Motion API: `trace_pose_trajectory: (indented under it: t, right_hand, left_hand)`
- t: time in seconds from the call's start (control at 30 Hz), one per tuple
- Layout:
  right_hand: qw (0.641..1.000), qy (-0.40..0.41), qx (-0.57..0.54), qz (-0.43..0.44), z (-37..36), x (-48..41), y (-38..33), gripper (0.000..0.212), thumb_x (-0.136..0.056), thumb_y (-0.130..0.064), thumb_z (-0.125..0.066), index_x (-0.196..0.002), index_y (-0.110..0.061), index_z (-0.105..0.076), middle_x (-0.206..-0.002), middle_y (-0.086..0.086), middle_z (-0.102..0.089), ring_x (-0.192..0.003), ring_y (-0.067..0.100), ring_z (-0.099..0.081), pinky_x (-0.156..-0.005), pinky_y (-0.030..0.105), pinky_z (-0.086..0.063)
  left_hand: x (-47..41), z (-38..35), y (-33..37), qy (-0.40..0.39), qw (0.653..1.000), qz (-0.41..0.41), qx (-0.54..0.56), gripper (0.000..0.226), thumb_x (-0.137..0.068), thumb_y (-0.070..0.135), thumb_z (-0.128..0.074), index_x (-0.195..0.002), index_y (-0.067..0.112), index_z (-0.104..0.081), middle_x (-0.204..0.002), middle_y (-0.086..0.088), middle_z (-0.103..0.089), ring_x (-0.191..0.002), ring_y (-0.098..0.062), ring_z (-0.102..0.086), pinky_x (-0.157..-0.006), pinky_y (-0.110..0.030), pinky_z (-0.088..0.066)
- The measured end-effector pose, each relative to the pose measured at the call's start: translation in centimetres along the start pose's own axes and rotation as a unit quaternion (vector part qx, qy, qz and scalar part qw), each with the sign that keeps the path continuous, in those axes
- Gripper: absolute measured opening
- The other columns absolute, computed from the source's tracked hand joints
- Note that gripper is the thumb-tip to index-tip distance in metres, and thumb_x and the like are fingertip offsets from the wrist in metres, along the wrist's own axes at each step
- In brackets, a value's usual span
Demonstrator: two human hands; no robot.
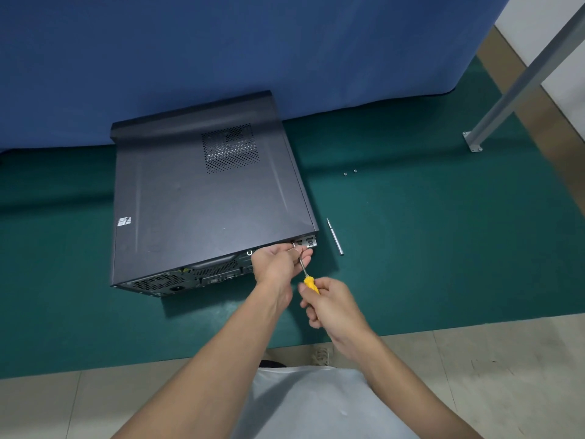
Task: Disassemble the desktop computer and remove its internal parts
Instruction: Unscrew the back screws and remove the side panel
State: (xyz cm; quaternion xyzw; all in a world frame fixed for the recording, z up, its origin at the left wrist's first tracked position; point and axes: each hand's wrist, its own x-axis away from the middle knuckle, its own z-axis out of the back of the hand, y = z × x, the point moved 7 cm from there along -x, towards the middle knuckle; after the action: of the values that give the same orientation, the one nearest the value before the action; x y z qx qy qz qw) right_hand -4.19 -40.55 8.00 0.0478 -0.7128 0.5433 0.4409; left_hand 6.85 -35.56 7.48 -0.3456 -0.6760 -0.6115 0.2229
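Head view: the computer (209,198) lies on its side on the green mat (411,248), its back panel facing me and its side cover on. I judge it heavy and stiff, a sheet-metal box with a smooth painted cover that gives fingers little purchase. I would take the cover by its rear lip and the whole case by its lower edges, minding sharp metal. At the back panel's right corner the screwdriver (310,283) meets the panel; what its tip engages is hidden by my fingers. My left hand (278,261) pinches the thin shaft near the tip, apparently to steady it, and my right hand (332,307) wraps the yellow handle. Any fastener there is likely tiny and easy to drop. Just right of the case lies a metal rod (335,236); farther off, two loose screws (349,172). A blue curtain (221,42) hangs behind.
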Motion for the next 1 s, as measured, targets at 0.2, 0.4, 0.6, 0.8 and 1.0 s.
trace_pose_trajectory:
  t: [0.2,0.4,0.6,0.8,1.0]
  right_hand:
    - [0.966,-0.116,-0.205,-0.105,-0.8,0.5,0.5,0.018,-0.098,-0.007,-0.049,-0.103,0.007,-0.059,-0.089,0.021,-0.06,-0.07,0.024,-0.058,-0.065,0.031,-0.05]
    - [0.998,0.002,-0.053,-0.046,-0.4,0.1,0.1,0.018,-0.089,-0.002,-0.063,-0.104,0.003,-0.056,-0.085,0.013,-0.065,-0.062,0.016,-0.066,-0.056,0.026,-0.052]
    - [0.978,-0.077,-0.163,-0.102,-0.8,0.6,0.5,0.028,-0.096,-0.028,-0.058,-0.102,-0.001,-0.058,-0.083,0.015,-0.063,-0.059,0.022,-0.061,-0.05,0.029,-0.049]
    - [0.977,-0.071,-0.184,-0.083,-0.5,0.3,0.1,0.01,-0.097,-0.009,-0.052,-0.096,0.0,-0.058,-0.068,0.01,-0.061,-0.049,0.015,-0.052,-0.043,0.021,-0.043]
    - [0.97,-0.063,-0.216,-0.097,-0.7,0.4,0.4,0.02,-0.098,-0.019,-0.053,-0.087,-0.003,-0.06,-0.067,0.01,-0.054,-0.051,0.014,-0.042,-0.049,0.026,-0.039]
  left_hand:
    - [0.0,-0.1,-0.3,-0.057,0.997,0.019,0.057,0.017,-0.093,-0.013,-0.046,-0.107,-0.012,-0.056,-0.092,-0.024,-0.069,-0.079,-0.028,-0.072,-0.071,-0.028,-0.06]
    - [0.3,0.3,-0.2,-0.019,1.0,-0.003,-0.005,0.009,-0.087,-0.01,-0.062,-0.095,-0.006,-0.061,-0.084,-0.018,-0.07,-0.075,-0.026,-0.072,-0.07,-0.028,-0.06]
    - [0.2,-0.7,-0.4,-0.043,0.998,0.025,0.04,0.012,-0.093,-0.012,-0.048,-0.087,-0.004,-0.056,-0.082,-0.02,-0.069,-0.075,-0.029,-0.071,-0.071,-0.031,-0.06]
    - [0.3,-0.5,-0.3,-0.063,0.995,0.036,0.064,0.008,-0.092,-0.012,-0.05,-0.098,-0.009,-0.055,-0.085,-0.023,-0.069,-0.072,-0.028,-0.072,-0.067,-0.031,-0.061]
    - [0.1,-0.1,-0.1,-0.016,1.0,0.007,0.024,0.015,-0.091,-0.012,-0.054,-0.105,-0.014,-0.058,-0.083,-0.021,-0.068,-0.069,-0.023,-0.071,-0.061,-0.024,-0.059]
